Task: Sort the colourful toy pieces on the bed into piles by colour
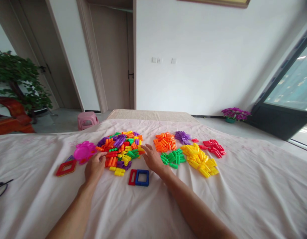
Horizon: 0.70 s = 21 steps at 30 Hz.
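Note:
A mixed heap of small bullet-shaped plastic building pieces (119,141) in orange, purple, green, yellow and red lies on the cloth before me. At its left edge is my left hand (95,166), fingers curled with thumb and index close together; whatever they may pinch is hidden. My right hand (153,159) reaches the heap's right edge, its fingers apart beside yellow and orange pieces. To the right lie sorted piles: orange pieces (165,142), green pieces (173,157), purple pieces (182,136), yellow pieces (199,159) and red pieces (214,147).
A magenta flower-shaped plate (85,151) and a red diamond-shaped frame (66,168) lie left of the heap. In front are a blue square frame (142,178) and a red rectangular frame (132,177). A black cord (3,186) lies at far left. Behind the table stands a pink stool (88,120).

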Each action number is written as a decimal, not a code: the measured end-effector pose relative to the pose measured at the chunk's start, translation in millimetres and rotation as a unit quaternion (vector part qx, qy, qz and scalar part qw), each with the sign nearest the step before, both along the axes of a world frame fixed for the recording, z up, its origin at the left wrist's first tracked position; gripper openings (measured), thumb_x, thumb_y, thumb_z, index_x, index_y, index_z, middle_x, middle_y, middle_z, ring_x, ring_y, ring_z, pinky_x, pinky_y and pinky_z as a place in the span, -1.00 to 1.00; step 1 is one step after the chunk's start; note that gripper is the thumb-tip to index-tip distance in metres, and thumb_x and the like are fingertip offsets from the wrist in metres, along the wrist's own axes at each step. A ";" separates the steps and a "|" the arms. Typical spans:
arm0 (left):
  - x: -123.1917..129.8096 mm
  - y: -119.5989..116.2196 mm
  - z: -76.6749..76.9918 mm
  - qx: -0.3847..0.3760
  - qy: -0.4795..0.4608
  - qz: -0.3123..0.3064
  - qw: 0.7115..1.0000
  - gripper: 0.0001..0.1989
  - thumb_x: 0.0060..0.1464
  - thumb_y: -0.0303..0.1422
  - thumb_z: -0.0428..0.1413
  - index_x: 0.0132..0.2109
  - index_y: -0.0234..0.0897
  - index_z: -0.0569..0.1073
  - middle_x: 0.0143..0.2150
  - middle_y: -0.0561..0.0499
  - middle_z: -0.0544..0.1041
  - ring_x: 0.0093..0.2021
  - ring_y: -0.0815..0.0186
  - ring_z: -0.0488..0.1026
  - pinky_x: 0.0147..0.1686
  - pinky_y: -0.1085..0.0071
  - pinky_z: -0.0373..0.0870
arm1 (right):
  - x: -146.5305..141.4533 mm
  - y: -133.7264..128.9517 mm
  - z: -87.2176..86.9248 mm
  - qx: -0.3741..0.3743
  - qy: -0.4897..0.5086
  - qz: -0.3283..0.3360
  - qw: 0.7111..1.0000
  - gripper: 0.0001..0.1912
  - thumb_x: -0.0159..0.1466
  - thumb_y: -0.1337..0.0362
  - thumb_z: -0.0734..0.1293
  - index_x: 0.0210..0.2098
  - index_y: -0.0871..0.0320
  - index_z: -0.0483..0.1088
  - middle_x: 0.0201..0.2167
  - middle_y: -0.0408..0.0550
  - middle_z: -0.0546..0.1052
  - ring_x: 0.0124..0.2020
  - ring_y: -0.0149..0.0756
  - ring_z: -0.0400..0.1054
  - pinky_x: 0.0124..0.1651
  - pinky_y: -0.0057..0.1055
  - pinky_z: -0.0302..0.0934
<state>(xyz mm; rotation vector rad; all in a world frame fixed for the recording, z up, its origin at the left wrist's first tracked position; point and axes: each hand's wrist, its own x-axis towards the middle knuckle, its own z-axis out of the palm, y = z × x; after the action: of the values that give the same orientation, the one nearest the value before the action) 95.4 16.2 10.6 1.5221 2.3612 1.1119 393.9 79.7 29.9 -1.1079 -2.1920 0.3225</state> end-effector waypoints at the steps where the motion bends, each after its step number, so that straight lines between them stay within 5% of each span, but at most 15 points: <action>1: -0.2 0.3 -0.3 -0.001 0.002 0.003 1.000 -0.63 0.18 -0.28 -0.04 -0.01 -0.21 0.57 0.06 -0.10 0.61 0.09 0.12 0.50 0.09 0.26 0.39 | -2.3 0.0 -1.1 0.001 -0.014 0.005 1.000 -0.50 0.31 0.38 0.28 0.24 0.05 0.34 0.24 0.13 0.38 0.22 -0.05 0.29 0.21 -0.11 0.23; 13: -0.8 1.3 -0.9 -0.007 0.002 0.004 1.000 -0.63 0.18 -0.28 -0.04 0.00 -0.19 0.57 0.05 -0.09 0.62 0.05 0.11 0.52 0.04 0.25 0.41 | -4.8 -0.8 -6.8 -0.040 0.044 -0.012 0.998 -0.72 0.29 0.42 0.29 -0.08 0.09 0.54 -0.08 0.03 0.53 -0.03 -0.22 0.43 0.06 -0.34 0.29; 21: -1.2 0.8 -1.0 -0.004 0.000 0.001 1.000 -0.64 0.19 -0.27 -0.03 -0.01 -0.19 0.58 0.04 -0.09 0.62 0.06 0.11 0.52 0.02 0.26 0.42 | 15.6 10.1 25.7 -0.029 0.205 -0.098 0.973 -0.88 0.19 0.26 0.36 -0.29 0.13 0.50 -0.35 -0.07 0.54 -0.33 -0.29 0.42 -0.21 -0.37 0.33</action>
<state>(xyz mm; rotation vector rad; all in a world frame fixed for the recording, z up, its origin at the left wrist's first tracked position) 94.1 17.0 9.6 1.5176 2.3657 1.1026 409.5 89.8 55.7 -1.1615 -1.7074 0.4832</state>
